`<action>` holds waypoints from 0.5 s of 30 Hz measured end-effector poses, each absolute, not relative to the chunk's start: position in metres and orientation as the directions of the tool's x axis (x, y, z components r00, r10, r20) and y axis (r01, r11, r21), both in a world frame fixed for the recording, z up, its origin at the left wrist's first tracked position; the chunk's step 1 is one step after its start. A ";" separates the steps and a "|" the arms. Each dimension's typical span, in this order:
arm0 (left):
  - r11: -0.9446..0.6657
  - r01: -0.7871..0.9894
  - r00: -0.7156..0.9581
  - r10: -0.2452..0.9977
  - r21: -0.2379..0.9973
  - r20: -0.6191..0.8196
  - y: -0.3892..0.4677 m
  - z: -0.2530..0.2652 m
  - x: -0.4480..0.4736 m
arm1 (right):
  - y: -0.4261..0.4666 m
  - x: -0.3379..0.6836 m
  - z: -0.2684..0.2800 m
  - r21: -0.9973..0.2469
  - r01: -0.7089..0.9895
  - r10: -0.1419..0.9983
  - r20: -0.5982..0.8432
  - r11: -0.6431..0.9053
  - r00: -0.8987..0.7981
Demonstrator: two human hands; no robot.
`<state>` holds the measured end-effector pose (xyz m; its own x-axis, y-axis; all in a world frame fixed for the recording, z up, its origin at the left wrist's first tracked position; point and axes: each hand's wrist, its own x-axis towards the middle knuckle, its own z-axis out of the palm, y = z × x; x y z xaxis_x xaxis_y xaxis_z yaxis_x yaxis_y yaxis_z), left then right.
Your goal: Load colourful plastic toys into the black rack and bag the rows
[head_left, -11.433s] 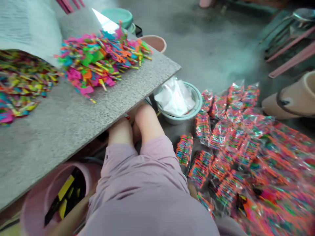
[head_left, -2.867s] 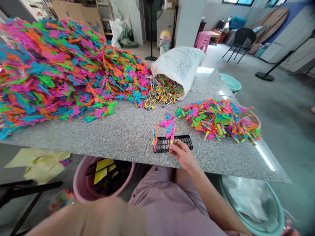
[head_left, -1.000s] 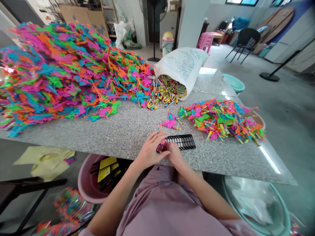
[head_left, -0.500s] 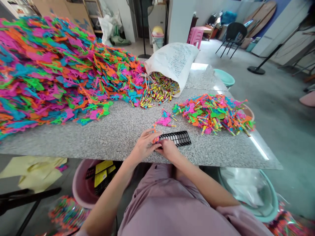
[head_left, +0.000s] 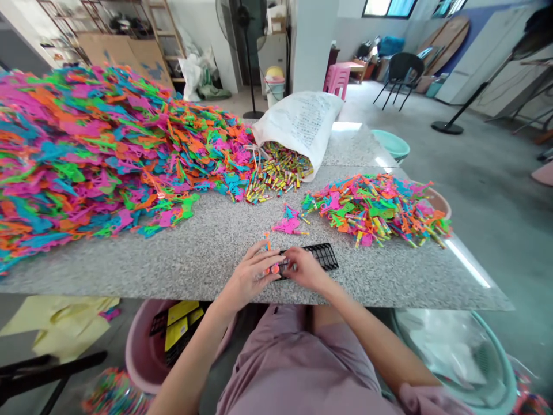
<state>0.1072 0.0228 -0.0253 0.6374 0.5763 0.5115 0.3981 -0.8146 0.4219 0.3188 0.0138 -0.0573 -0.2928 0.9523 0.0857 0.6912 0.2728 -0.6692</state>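
A black plastic grid rack (head_left: 325, 255) lies on the granite table in front of me, its left end under my hands. My left hand (head_left: 248, 278) is curved round that end, thumb and fingers about several small orange and pink plastic pieces (head_left: 275, 268). An orange and blue bit pokes up past its fingertips. My right hand (head_left: 306, 270) is over the middle of the rack, fingers bent together; what they pinch, if anything, is hidden. Just beyond the rack lie a few loose pink and blue plastic pieces (head_left: 290, 222) with yellow striped tubes.
A big heap of bright plastic pieces (head_left: 108, 150) covers the table's left. A white sack (head_left: 302, 124) spills striped tubes (head_left: 280, 170). At right is a smaller pile (head_left: 380, 207) of pieces with tubes. Below the front edge stand a pink basin (head_left: 138, 346) and a green basin (head_left: 496, 357).
My right hand has shifted up and slightly right along the rack, away from my left fingertips. More of the orange and pink pieces shows. The camera view has tilted upward.
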 end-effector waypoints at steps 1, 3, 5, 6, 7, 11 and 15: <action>-0.817 0.401 0.640 0.574 0.414 0.511 0.023 -0.026 0.107 | 0.025 0.327 -0.055 -0.638 0.739 0.974 0.097 0.217 -0.203; -0.817 0.413 0.640 0.574 0.402 0.510 0.022 -0.027 0.108 | 0.052 0.343 -0.049 -0.520 0.851 0.995 0.087 0.078 -0.039; -0.814 0.433 0.640 0.579 0.387 0.504 0.021 -0.028 0.110 | 0.076 0.354 -0.044 -0.414 0.910 1.000 -0.006 0.003 -0.006; -0.816 0.439 0.641 0.577 0.375 0.506 0.020 -0.028 0.110 | 0.084 0.358 -0.042 -0.394 0.919 0.997 -0.068 0.008 -0.038; -0.820 0.443 0.641 0.573 0.363 0.511 0.019 -0.028 0.110 | 0.090 0.361 -0.040 -0.403 0.914 0.989 -0.117 0.031 -0.085; -0.829 0.451 0.642 0.559 0.331 0.526 0.017 -0.028 0.109 | 0.076 0.364 -0.042 -0.727 0.686 0.963 -0.175 0.015 -0.207; -0.818 0.463 0.646 0.576 0.342 0.502 0.018 -0.028 0.108 | 0.037 0.357 -0.059 -0.963 0.182 0.943 -0.240 -0.201 -0.229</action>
<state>0.1083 0.0176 -0.0277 0.6456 0.5755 0.5020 0.4629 -0.8177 0.3421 0.3571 0.0371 -0.0588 -0.2292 0.9433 -0.2403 0.1820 -0.2010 -0.9625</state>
